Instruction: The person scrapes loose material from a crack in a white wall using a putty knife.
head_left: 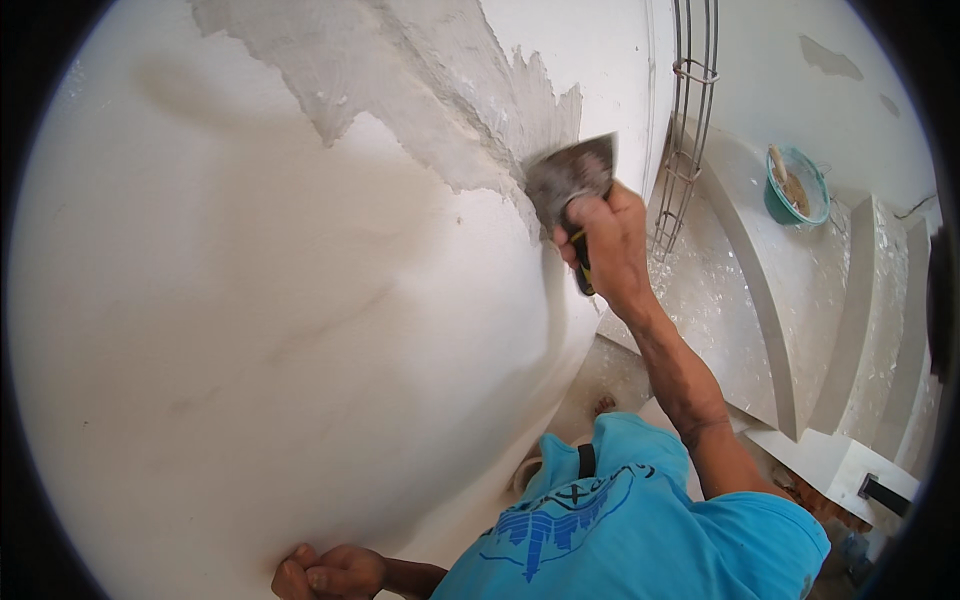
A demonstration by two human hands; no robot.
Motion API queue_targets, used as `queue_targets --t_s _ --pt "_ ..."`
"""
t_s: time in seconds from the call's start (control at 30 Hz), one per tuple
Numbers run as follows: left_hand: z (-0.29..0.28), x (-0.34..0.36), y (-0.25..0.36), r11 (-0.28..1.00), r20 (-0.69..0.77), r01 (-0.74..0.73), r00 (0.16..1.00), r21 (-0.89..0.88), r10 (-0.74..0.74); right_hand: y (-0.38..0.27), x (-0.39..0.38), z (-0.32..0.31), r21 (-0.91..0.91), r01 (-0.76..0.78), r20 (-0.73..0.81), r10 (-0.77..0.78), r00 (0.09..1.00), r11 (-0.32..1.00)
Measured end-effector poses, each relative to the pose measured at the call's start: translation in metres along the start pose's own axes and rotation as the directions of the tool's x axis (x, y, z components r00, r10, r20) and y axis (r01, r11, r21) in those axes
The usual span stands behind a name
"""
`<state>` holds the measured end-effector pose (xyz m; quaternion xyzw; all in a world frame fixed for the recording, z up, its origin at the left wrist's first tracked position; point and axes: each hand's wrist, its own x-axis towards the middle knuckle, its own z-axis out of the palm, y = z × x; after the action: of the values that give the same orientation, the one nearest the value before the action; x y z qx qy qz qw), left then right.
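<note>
My right hand grips a wide-bladed scraper by its black and yellow handle. The metal blade meets the white wall along the lower right end of a rough grey patch, where the white coat has a jagged edge. Low on the left, my left hand is closed in a loose fist against the wall, and nothing shows in it.
Upright metal rebar with wire ties stands right of the wall. Beyond it curved steps, scattered with white flakes, bear a green bucket holding a wooden-handled tool. A white block with a black bar is lower right.
</note>
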<state>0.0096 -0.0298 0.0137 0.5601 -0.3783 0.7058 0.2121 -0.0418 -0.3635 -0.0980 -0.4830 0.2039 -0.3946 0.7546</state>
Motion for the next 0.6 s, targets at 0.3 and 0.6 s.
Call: queue_targets --t_s 0.3,0.6 --pt "0.000 0.002 0.002 1.000 -0.008 0.008 1.000 0.005 -0.008 -0.003 -0.028 -0.024 -0.503 0.597 0.308 -0.515 0.800 0.625" --pt "-0.004 0.001 -0.002 0.999 0.010 -0.003 1.000 -0.036 0.004 0.006 -0.034 -0.007 -0.711 0.574 0.273 -0.592 0.758 0.406"
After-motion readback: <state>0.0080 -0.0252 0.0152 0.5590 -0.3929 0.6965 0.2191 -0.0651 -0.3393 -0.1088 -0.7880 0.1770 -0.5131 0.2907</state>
